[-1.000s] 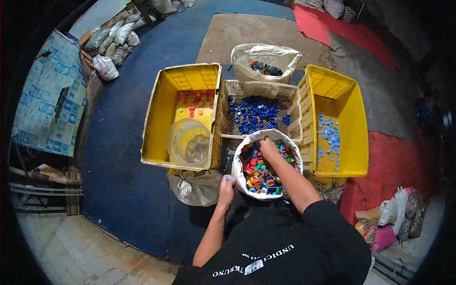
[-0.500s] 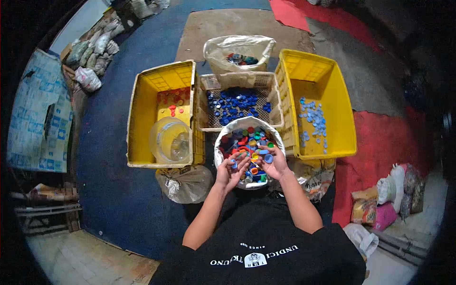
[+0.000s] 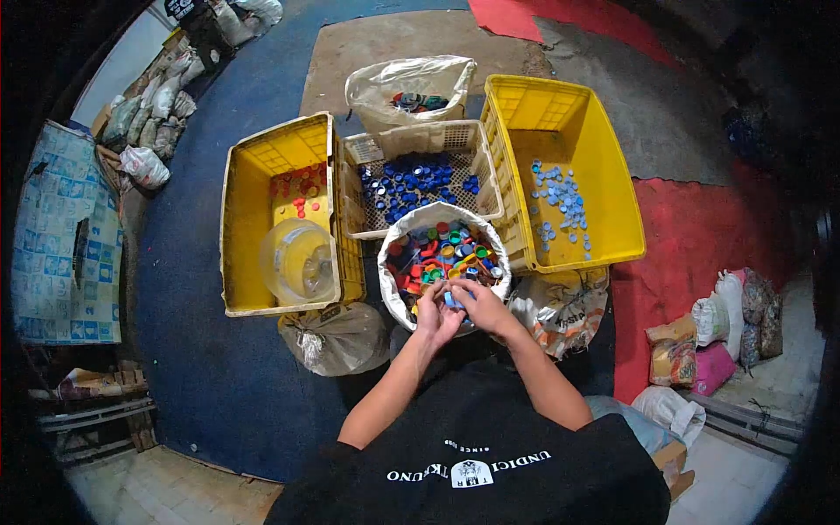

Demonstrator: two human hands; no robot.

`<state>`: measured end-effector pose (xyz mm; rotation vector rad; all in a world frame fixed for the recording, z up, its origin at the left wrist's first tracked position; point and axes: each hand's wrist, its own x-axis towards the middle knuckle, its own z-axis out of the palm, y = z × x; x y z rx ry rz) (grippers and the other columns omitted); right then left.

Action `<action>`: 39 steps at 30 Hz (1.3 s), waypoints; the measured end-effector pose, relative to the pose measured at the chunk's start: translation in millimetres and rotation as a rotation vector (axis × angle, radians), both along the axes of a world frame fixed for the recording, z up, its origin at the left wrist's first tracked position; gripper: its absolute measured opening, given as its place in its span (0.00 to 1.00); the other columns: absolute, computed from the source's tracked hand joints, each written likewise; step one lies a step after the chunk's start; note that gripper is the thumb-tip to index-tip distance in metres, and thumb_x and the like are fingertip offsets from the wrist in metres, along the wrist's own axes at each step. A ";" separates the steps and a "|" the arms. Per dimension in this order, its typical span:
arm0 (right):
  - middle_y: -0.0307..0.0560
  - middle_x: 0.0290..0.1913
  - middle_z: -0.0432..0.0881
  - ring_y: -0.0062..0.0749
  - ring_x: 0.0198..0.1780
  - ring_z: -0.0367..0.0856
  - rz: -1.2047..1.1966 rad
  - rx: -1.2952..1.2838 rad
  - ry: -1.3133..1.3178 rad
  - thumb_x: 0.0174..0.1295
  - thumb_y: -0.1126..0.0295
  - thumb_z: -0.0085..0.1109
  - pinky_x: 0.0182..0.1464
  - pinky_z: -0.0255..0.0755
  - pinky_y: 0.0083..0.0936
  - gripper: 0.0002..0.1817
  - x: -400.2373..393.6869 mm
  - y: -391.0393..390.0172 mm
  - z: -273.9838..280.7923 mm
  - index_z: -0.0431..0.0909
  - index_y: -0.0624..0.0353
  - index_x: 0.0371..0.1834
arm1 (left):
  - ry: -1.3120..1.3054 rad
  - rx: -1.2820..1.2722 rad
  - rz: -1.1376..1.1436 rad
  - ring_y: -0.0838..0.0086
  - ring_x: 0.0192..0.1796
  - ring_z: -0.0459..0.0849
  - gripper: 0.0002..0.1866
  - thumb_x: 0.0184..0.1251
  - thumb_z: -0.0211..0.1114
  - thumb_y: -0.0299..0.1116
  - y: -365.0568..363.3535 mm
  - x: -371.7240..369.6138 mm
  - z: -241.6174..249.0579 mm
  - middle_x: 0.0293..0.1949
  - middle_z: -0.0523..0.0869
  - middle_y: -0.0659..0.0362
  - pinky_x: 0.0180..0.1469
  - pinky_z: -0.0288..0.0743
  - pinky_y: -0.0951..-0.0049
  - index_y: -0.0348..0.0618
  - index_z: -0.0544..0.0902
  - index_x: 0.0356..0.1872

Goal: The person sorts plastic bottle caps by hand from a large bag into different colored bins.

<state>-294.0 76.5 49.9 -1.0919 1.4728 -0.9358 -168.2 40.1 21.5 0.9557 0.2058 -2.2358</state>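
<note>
Two bare hands meet low over the near rim of a round white sack (image 3: 390, 296), wrists side by side, fingertips together. L hand (image 3: 437, 318) is half-curled into a cup, fingers bent up around a few light-blue bottle caps (image 3: 454, 299); that's the hold. R hand (image 3: 486, 308) leans in from the other side, fingers bent and bunched over the same caps; can't tell if it has its own grip, the knuckles hide it. Exact cap count: can't tell either.

Under & beyond the fingers, mixed bottle caps (image 3: 442, 251) fill the sack: red, yellow, green, blue, brown, all jumbled.

Just past it, a white mesh crate (image 3: 492, 179) w/ dark-blue caps (image 3: 418, 179) spread over its floor. L side, a yellow crate (image 3: 230, 245): red caps (image 3: 302, 185) toward the far end, big clear plastic container (image 3: 284, 267) at the near end. R side, another yellow crate (image 3: 604, 166), light-blue caps scattered along its bottom. Far end, an open white bag (image 3: 385, 87) w/ dark & coloured bits inside.

Low on the L, a tied grey sack (image 3: 337, 343); low on the R, a printed sack (image 3: 564, 317) by the yellow crate's near end.
</note>
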 end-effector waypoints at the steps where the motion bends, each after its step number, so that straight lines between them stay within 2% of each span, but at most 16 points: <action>1: 0.45 0.51 0.82 0.30 0.52 0.78 -0.015 0.011 -0.091 0.74 0.53 0.47 0.58 0.70 0.26 0.25 2.4 1.9 -19.1 0.75 0.65 0.59 | 0.047 -0.042 -0.020 0.69 0.44 0.79 0.13 0.73 0.52 0.44 -0.4 0.2 -13.1 0.39 0.83 0.60 0.52 0.71 0.69 0.46 0.78 0.41; 2: 0.45 0.51 0.82 0.30 0.52 0.78 -0.020 0.014 -0.091 0.74 0.53 0.47 0.58 0.70 0.26 0.25 1.5 10.4 -35.9 0.75 0.65 0.59 | 0.047 -0.039 -0.025 0.69 0.44 0.79 0.13 0.73 0.52 0.44 4.9 1.1 -24.9 0.39 0.83 0.60 0.52 0.71 0.69 0.46 0.78 0.41; 4: 0.47 0.56 0.79 0.31 0.58 0.76 -0.211 0.230 -0.632 0.75 0.47 0.40 0.63 0.65 0.28 0.30 2.6 18.5 -29.3 0.74 0.64 0.61 | -0.058 -0.024 -0.093 0.66 0.50 0.80 0.16 0.74 0.48 0.43 7.8 -2.5 -14.2 0.42 0.83 0.57 0.55 0.73 0.63 0.43 0.78 0.47; 8: 0.55 0.61 0.74 0.35 0.62 0.73 -0.426 0.347 -0.825 0.74 0.43 0.38 0.66 0.64 0.36 0.35 -14.5 35.3 4.3 0.68 0.68 0.64 | -0.176 -0.057 -0.264 0.69 0.45 0.79 0.17 0.75 0.46 0.45 14.1 -20.4 6.6 0.42 0.83 0.60 0.50 0.70 0.69 0.46 0.78 0.46; 11: 0.56 0.59 0.76 0.40 0.60 0.74 -0.476 0.109 -1.062 0.73 0.46 0.43 0.65 0.64 0.39 0.31 -57.5 35.5 -3.4 0.72 0.67 0.58 | -0.158 -0.191 -0.455 0.70 0.44 0.78 0.20 0.72 0.48 0.50 -7.8 -67.3 40.4 0.40 0.83 0.60 0.49 0.70 0.70 0.47 0.79 0.45; 13: 0.58 0.61 0.74 0.42 0.63 0.71 -0.552 -0.115 -1.301 0.70 0.47 0.48 0.67 0.62 0.42 0.31 -103.8 29.0 2.9 0.71 0.67 0.59 | 0.007 -0.257 -0.438 0.67 0.54 0.77 0.27 0.73 0.46 0.55 -29.0 -108.9 74.8 0.49 0.80 0.56 0.62 0.69 0.65 0.41 0.75 0.55; 15: 0.60 0.65 0.69 0.45 0.66 0.67 -0.761 -0.225 -1.432 0.68 0.46 0.52 0.70 0.59 0.43 0.34 -134.2 31.3 34.4 0.66 0.66 0.64 | 0.222 -0.322 -0.449 0.67 0.58 0.74 0.35 0.72 0.47 0.59 -51.5 -149.1 66.2 0.56 0.74 0.52 0.61 0.69 0.66 0.39 0.64 0.67; 17: 0.61 0.68 0.66 0.47 0.67 0.66 -0.872 -0.228 -1.405 0.66 0.45 0.53 0.71 0.58 0.44 0.37 -149.7 32.5 45.7 0.63 0.66 0.67 | 0.001 -0.222 -0.425 0.68 0.57 0.74 0.34 0.72 0.50 0.57 -49.3 -168.3 95.5 0.55 0.75 0.52 0.59 0.67 0.69 0.42 0.64 0.68; 19: 0.60 0.70 0.63 0.47 0.70 0.63 -1.021 -0.098 -1.199 0.65 0.46 0.55 0.71 0.58 0.42 0.39 -159.2 32.3 27.5 0.59 0.63 0.70 | -0.066 -0.219 -0.425 0.69 0.57 0.74 0.33 0.72 0.51 0.56 -43.2 -166.2 82.8 0.55 0.75 0.53 0.58 0.67 0.70 0.43 0.64 0.68; 22: 0.57 0.67 0.66 0.44 0.68 0.64 -0.860 0.016 -0.916 0.65 0.49 0.56 0.69 0.61 0.40 0.36 -133.4 40.2 0.2 0.61 0.59 0.69 | 0.013 -0.489 -0.593 0.75 0.55 0.75 0.26 0.71 0.55 0.50 -24.7 -122.4 31.0 0.58 0.77 0.57 0.55 0.68 0.72 0.45 0.71 0.64; 26: 0.44 0.48 0.80 0.35 0.49 0.80 -0.704 0.122 -0.738 0.69 0.65 0.53 0.53 0.75 0.33 0.16 -79.5 23.5 -23.6 0.74 0.58 0.57 | -0.297 -0.480 -0.393 0.76 0.41 0.82 0.17 0.72 0.57 0.43 -2.0 -42.7 -5.7 0.48 0.83 0.60 0.44 0.73 0.76 0.45 0.76 0.54; 28: 0.43 0.46 0.81 0.34 0.45 0.82 -0.454 0.107 -0.465 0.69 0.65 0.55 0.49 0.77 0.33 0.15 -55.7 1.2 -40.3 0.76 0.60 0.54 | -0.476 -0.500 -0.320 0.76 0.40 0.83 0.15 0.72 0.57 0.41 3.3 -11.8 -6.4 0.46 0.84 0.59 0.42 0.74 0.75 0.43 0.76 0.52; 31: 0.52 0.42 0.85 0.39 0.44 0.85 -0.102 -0.093 0.217 0.65 0.66 0.56 0.49 0.77 0.32 0.15 -30.4 -39.3 -52.6 0.79 0.64 0.49 | -0.598 -0.554 -0.306 0.73 0.42 0.86 0.13 0.74 0.55 0.37 -3.9 31.3 -12.6 0.45 0.84 0.58 0.39 0.76 0.76 0.41 0.77 0.51; 35: 0.57 0.41 0.85 0.48 0.44 0.84 0.124 -0.187 0.538 0.60 0.70 0.56 0.50 0.76 0.41 0.14 -13.1 -93.3 -77.6 0.80 0.61 0.47 | -0.653 -0.595 -0.192 0.73 0.43 0.85 0.15 0.76 0.54 0.40 -8.7 67.3 -6.7 0.46 0.85 0.55 0.44 0.78 0.76 0.39 0.76 0.52; 37: 0.56 0.43 0.83 0.51 0.48 0.81 0.299 -0.036 0.670 0.59 0.70 0.56 0.52 0.75 0.44 0.14 -1.5 -117.5 -88.7 0.80 0.59 0.48 | -0.653 -0.560 -0.167 0.72 0.43 0.85 0.15 0.76 0.54 0.40 -5.4 77.8 -2.8 0.45 0.84 0.55 0.44 0.78 0.75 0.39 0.76 0.52; 39: 0.55 0.46 0.82 0.53 0.50 0.80 0.260 -0.144 0.722 0.58 0.70 0.59 0.53 0.74 0.43 0.15 14.6 -131.1 -96.6 0.81 0.58 0.49 | -0.635 -0.525 -0.129 0.72 0.43 0.84 0.14 0.75 0.55 0.38 -1.9 83.9 -5.7 0.44 0.83 0.55 0.45 0.79 0.74 0.39 0.76 0.51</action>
